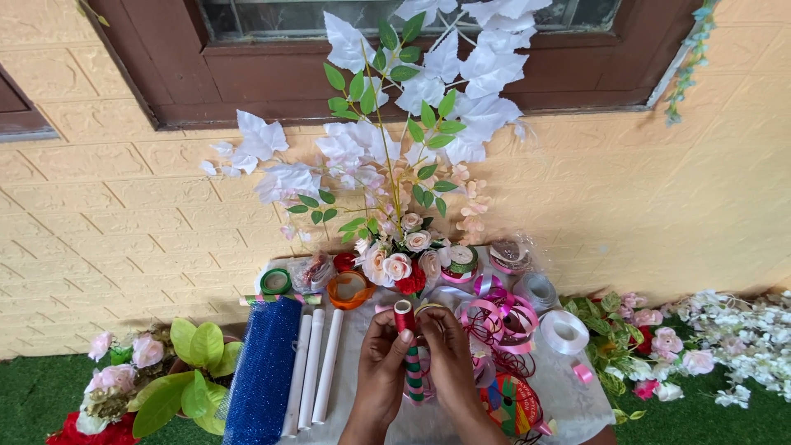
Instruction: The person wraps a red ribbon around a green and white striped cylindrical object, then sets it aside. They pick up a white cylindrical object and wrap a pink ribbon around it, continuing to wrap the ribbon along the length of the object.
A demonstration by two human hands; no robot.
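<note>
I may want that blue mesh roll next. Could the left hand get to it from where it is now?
Probably yes. The blue mesh roll lies just left of the left hand, with only three white rolls lying flat between them. But that hand is holding a red spool.

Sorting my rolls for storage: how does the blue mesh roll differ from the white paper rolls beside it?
The blue mesh roll is thick, dark and netted; the three white paper rolls are thin, pale and smooth. The blue mesh roll reaches lower in the view. Both lie lengthwise on the table, left of both hands.
</note>
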